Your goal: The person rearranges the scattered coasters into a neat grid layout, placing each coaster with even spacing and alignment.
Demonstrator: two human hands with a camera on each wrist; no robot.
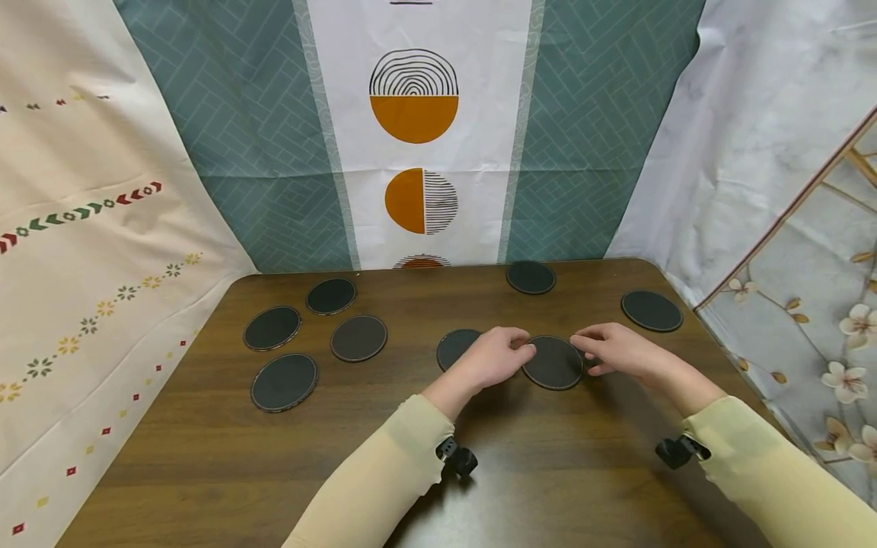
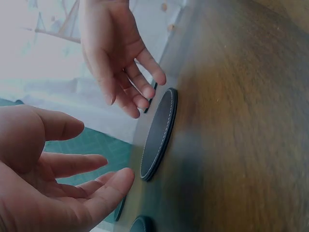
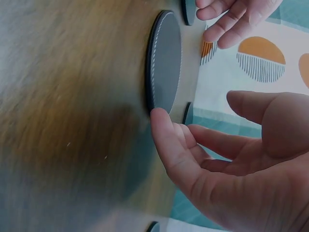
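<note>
A round dark coaster [image 1: 553, 364] with light stitching round its rim lies flat on the wooden table, between my two hands. My left hand [image 1: 495, 358] hovers at its left side, fingers loosely bent and holding nothing. On the opposite side is my right hand [image 1: 617, 350], also relaxed, with nothing in its grasp. In the right wrist view, the right little finger [image 3: 161, 125] is at the coaster's [image 3: 169, 63] rim; whether it touches, I cannot tell. A gap separates the left fingers from the coaster [image 2: 157, 137] in the left wrist view.
Another coaster [image 1: 452, 348] is partly hidden behind my left hand. Several similar ones, including a browner coaster [image 1: 358, 338], are grouped at the table's left. One coaster [image 1: 530, 277] sits by the back edge, another [image 1: 652, 310] at the right. Patterned cloths [image 1: 582, 152] hang around the table.
</note>
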